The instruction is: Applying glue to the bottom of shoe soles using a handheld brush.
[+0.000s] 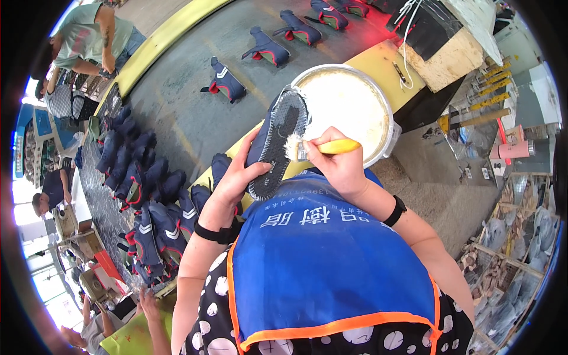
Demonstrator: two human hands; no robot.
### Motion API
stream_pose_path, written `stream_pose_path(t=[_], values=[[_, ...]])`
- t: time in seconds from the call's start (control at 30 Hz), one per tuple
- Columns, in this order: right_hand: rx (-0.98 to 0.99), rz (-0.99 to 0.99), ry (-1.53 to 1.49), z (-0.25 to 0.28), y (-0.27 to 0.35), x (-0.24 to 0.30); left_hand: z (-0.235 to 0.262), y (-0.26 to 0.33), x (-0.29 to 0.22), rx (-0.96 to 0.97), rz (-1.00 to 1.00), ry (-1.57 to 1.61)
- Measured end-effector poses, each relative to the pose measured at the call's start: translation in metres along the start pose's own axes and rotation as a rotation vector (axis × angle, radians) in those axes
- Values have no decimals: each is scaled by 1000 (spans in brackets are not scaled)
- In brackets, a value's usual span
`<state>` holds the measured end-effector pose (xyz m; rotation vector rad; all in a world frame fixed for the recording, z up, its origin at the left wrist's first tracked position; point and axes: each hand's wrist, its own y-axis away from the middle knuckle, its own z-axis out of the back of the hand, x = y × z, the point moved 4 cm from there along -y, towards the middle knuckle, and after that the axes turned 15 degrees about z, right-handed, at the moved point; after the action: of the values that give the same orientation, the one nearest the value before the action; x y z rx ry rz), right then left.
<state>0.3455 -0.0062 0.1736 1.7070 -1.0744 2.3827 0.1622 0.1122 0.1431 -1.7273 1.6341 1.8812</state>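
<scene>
My left hand [235, 177] is closed around a dark blue shoe upper [277, 139], its black, stitched underside turned up. In my right hand [340, 165] is a brush [342, 146] with a yellow handle. The white bristles touch or hover just over the edge of the underside; I cannot tell which. Right beyond the brush stands a round bucket [387, 115] holding a bright white, pale substance. The shoe upper's toe end points toward me or away; that is unclear.
A grey conveyor belt [177, 118] carries several spaced shoe uppers [226, 84] toward a red glow. At left lies a heap of dark blue uppers [151, 177]. A person [97, 41] stands across the belt; another person's hand [149, 305] is at lower left. Wooden board [441, 59] sits upper right.
</scene>
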Motion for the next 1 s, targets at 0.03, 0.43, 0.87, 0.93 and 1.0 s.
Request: stream_pose_path(t=[0.03,0.43,0.87,0.93,1.0], values=[[5,-15,75,4,-6,1,3,-1,0,-2,-40,-42],[-81,173,337,56,-65,-31,1,2,-11,118,-50,-227],[28,302,377,56,-70,0,12,-6,29,451,258,351],[96,366,276,47,-74,8,15,-7,30,473,277,381],[159,426,179,37,-76,15,14,-6,27,473,319,389]])
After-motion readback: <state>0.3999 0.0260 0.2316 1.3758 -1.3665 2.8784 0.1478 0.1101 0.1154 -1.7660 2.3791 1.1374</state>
